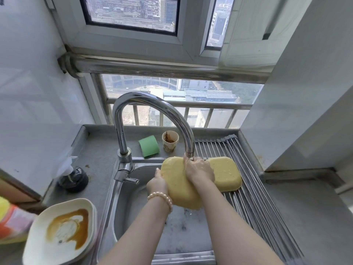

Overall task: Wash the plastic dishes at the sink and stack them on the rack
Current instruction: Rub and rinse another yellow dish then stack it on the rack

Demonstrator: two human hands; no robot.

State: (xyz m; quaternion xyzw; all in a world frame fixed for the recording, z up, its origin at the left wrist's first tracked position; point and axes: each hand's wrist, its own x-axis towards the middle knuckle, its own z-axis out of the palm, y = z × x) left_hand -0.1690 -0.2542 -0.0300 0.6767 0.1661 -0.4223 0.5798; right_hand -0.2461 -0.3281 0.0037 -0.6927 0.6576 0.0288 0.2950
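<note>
A yellow plastic dish (180, 185) is held tilted over the steel sink (133, 217), right under the faucet spout (189, 153) where water runs. My left hand (157, 183) grips its left edge. My right hand (199, 172) presses flat on its back near the top. A second yellow dish (226, 172) lies upside down on the roll-up wire rack (254, 197) to the right of the sink. White dishes (61, 234) stained with brown sauce are stacked on the counter at the front left.
A green sponge (149, 146) and a stained paper cup (170, 141) stand behind the sink. A dark bottle with a plastic wrap (73, 178) sits on the left counter. A colourful packet (11, 220) lies at the far left edge. A white wall block bounds the right.
</note>
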